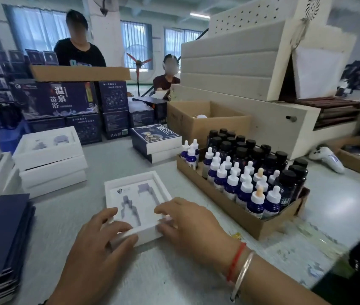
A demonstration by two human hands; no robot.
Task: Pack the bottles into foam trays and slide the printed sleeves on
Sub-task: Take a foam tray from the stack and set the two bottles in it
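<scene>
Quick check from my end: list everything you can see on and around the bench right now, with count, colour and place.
foam tray: one, white, empty cut-outs, bench centre, under both hands
spare foam trays: a stack, white, left of centre
dropper bottles: many, blue with white caps, in the cardboard tray on the right
black-capped bottles: many, dark, behind the droppers in the same tray
printed sleeves: a flat stack, navy, near left edge
sleeved packs: two stacked, navy over white, mid bench
cartons: several, navy, far left
open carton: one, brown, behind the bottles
tunnel machine: one, cream, far right
people: two, beyond the bench
left hand: on the tray's near left corner
right hand: on its near right edge
</scene>
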